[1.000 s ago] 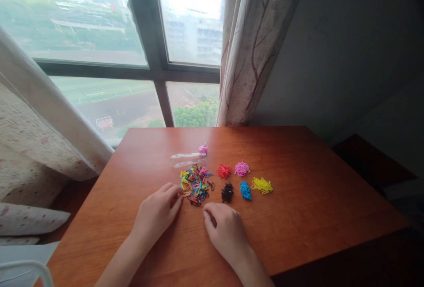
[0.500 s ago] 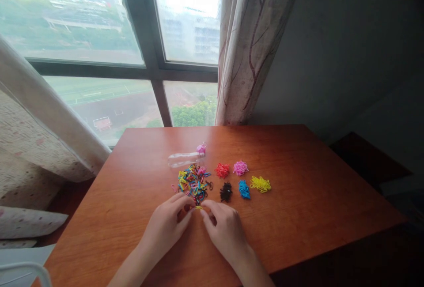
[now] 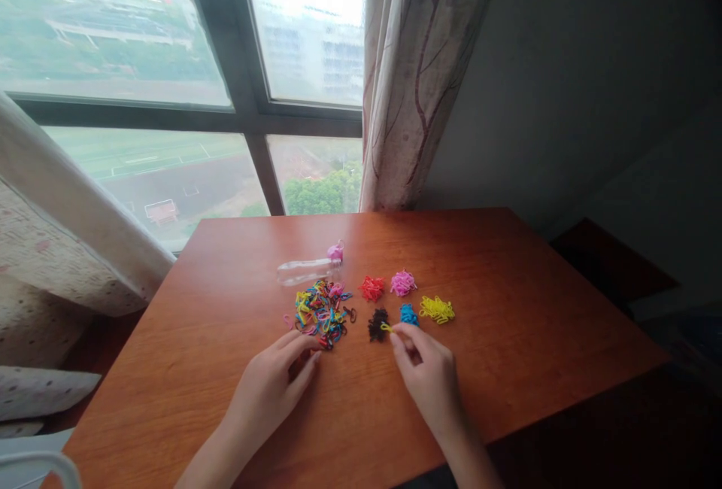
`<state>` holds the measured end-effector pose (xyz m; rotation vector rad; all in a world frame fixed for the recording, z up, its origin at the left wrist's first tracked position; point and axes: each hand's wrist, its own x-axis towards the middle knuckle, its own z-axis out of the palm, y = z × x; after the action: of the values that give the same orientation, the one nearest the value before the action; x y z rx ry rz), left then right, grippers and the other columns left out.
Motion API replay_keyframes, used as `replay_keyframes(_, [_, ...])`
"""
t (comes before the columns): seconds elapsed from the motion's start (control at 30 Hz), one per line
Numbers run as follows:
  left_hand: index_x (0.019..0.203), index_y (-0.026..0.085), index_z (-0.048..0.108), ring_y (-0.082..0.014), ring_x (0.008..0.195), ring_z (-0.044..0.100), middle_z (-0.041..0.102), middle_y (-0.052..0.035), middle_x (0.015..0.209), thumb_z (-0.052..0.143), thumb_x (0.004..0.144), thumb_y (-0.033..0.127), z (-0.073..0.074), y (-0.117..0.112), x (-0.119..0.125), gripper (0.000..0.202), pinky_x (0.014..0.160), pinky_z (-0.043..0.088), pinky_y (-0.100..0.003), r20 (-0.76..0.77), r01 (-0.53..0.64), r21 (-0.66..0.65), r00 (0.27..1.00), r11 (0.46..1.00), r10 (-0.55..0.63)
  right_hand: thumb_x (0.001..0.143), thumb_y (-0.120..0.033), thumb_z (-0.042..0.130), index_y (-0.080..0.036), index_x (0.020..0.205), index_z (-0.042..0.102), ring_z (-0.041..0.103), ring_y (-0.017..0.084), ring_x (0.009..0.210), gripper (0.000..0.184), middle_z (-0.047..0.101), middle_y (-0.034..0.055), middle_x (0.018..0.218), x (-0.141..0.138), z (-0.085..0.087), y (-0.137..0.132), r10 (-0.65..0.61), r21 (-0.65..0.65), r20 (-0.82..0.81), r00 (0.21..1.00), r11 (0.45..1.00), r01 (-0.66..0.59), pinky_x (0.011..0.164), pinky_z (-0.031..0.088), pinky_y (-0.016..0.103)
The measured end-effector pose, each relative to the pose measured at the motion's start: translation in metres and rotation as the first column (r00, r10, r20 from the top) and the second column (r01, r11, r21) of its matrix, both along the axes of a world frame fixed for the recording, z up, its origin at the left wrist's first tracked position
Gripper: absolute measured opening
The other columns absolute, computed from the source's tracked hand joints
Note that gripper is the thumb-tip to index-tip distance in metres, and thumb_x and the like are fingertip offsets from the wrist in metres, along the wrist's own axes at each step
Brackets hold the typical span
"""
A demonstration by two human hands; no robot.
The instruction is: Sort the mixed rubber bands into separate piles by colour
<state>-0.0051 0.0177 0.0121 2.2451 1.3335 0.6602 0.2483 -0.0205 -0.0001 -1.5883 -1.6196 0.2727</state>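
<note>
A mixed heap of coloured rubber bands (image 3: 321, 311) lies on the wooden table (image 3: 508, 301). To its right are small sorted heaps: red (image 3: 371, 288), pink (image 3: 402, 283), black (image 3: 377, 323), blue (image 3: 408, 314) and yellow (image 3: 436, 309). My right hand (image 3: 427, 373) pinches a small yellow band (image 3: 386, 327) between the black and blue heaps. Just below the mixed heap my left hand (image 3: 271, 384) rests on the table, fingers loosely curled and holding nothing I can see.
A clear plastic bottle (image 3: 304, 271) with a pink cap lies on its side behind the mixed heap. A patterned curtain (image 3: 417, 75) hangs behind the table by the window. A bed with a pillow (image 3: 39, 391) is at the left.
My right hand has carried a yellow band from the near edge of the mixed heap rightward to the sorted heaps. My left hand stayed by the mixed heap.
</note>
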Motion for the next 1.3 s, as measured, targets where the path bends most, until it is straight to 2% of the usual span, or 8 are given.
replay_keyframes(0.13, [0.099, 0.027, 0.066, -0.0142, 0.080, 0.068, 0.070, -0.0004, 0.096, 0.048, 0.094, 0.025, -0.003, -0.001, 0.001, 0.019, 0.071, 0.051, -0.022, -0.029, 0.009, 0.016, 1.000, 1.000, -0.008, 0.095, -0.049, 0.052, -0.017, 0.089, 0.071, 0.060, 0.015, 0.053, 0.037, 0.065, 0.0027, 0.063, 0.056, -0.009, 0.005, -0.239, 0.042, 0.093, 0.967, 0.971, 0.236, 0.057, 0.043, 0.024])
replay_keyframes(0.23, [0.099, 0.027, 0.065, -0.0145, 0.083, 0.068, 0.070, -0.0006, 0.098, 0.047, 0.095, 0.026, -0.005, -0.001, 0.001, 0.019, 0.073, 0.052, -0.022, -0.037, 0.014, 0.023, 0.999, 1.000, -0.013, 0.095, -0.056, 0.048, -0.017, 0.091, 0.072, 0.062, 0.017, 0.055, 0.046, 0.067, 0.0051, 0.065, 0.085, -0.016, 0.010, -0.341, 0.038, 0.169, 0.925, 0.940, 0.339, 0.057, 0.041, 0.026])
replay_keyframes(0.33, [0.099, 0.027, 0.066, -0.0148, 0.083, 0.069, 0.070, -0.0008, 0.099, 0.047, 0.094, 0.026, -0.006, -0.001, 0.000, 0.019, 0.072, 0.052, -0.022, -0.038, 0.010, 0.032, 0.999, 0.999, -0.008, 0.094, -0.060, 0.044, -0.018, 0.093, 0.072, 0.063, 0.019, 0.058, 0.050, 0.070, 0.0073, 0.072, 0.095, -0.020, 0.014, -0.378, 0.017, 0.215, 0.900, 0.923, 0.384, 0.057, 0.040, 0.027])
replay_keyframes(0.43, [0.099, 0.027, 0.066, -0.0147, 0.082, 0.069, 0.070, -0.0006, 0.098, 0.047, 0.094, 0.026, -0.005, -0.001, 0.000, 0.019, 0.071, 0.052, -0.022, -0.033, 0.005, 0.039, 0.999, 0.999, -0.004, 0.094, -0.061, 0.042, -0.018, 0.094, 0.073, 0.063, 0.020, 0.058, 0.052, 0.070, 0.0071, 0.072, 0.094, -0.021, 0.017, -0.381, -0.007, 0.226, 0.897, 0.920, 0.393, 0.057, 0.040, 0.027])
replay_keyframes(0.67, [0.098, 0.027, 0.066, -0.0145, 0.082, 0.068, 0.069, -0.0009, 0.097, 0.048, 0.094, 0.025, -0.003, -0.003, 0.001, 0.019, 0.071, 0.051, -0.021, -0.024, -0.011, 0.016, 1.000, 1.000, 0.011, 0.093, -0.053, 0.049, -0.018, 0.092, 0.073, 0.063, 0.017, 0.055, 0.043, 0.068, 0.0043, 0.066, 0.075, -0.012, 0.013, -0.325, 0.037, 0.143, 0.935, 0.946, 0.323, 0.058, 0.042, 0.026])
replay_keyframes(0.9, [0.096, 0.025, 0.066, -0.0124, 0.068, 0.063, 0.067, 0.0001, 0.086, 0.048, 0.092, 0.023, -0.004, -0.002, 0.000, 0.018, 0.064, 0.048, -0.021, -0.007, -0.040, 0.032, 0.999, 0.999, 0.041, 0.096, -0.034, 0.049, -0.020, 0.089, 0.069, 0.064, 0.014, 0.060, 0.025, 0.070, 0.0021, 0.074, 0.017, -0.002, 0.005, -0.064, -0.001, 0.051, 0.997, 0.998, 0.064, 0.061, 0.043, 0.022])
replay_keyframes(1.1, [0.096, 0.025, 0.065, -0.0122, 0.067, 0.063, 0.066, 0.0007, 0.084, 0.048, 0.093, 0.026, -0.008, -0.001, -0.005, 0.018, 0.062, 0.047, -0.021, -0.050, -0.106, 0.032, 0.993, 0.994, 0.107, 0.096, -0.023, 0.047, -0.021, 0.088, 0.066, 0.061, 0.014, 0.062, 0.020, 0.066, -0.0002, 0.070, -0.032, -0.005, -0.002, 0.151, -0.051, 0.030, 0.988, 0.988, -0.149, 0.062, 0.038, 0.022])
replay_keyframes(1.3, [0.099, 0.027, 0.064, -0.0142, 0.075, 0.066, 0.068, 0.0008, 0.091, 0.048, 0.094, 0.030, -0.010, -0.001, -0.003, 0.017, 0.065, 0.047, -0.023, -0.125, -0.116, 0.034, 0.985, 0.993, 0.120, 0.093, -0.019, 0.048, -0.023, 0.083, 0.063, 0.059, 0.014, 0.063, 0.018, 0.064, -0.0015, 0.069, -0.048, -0.007, -0.006, 0.228, -0.124, 0.063, 0.972, 0.968, -0.219, 0.061, 0.033, 0.024])
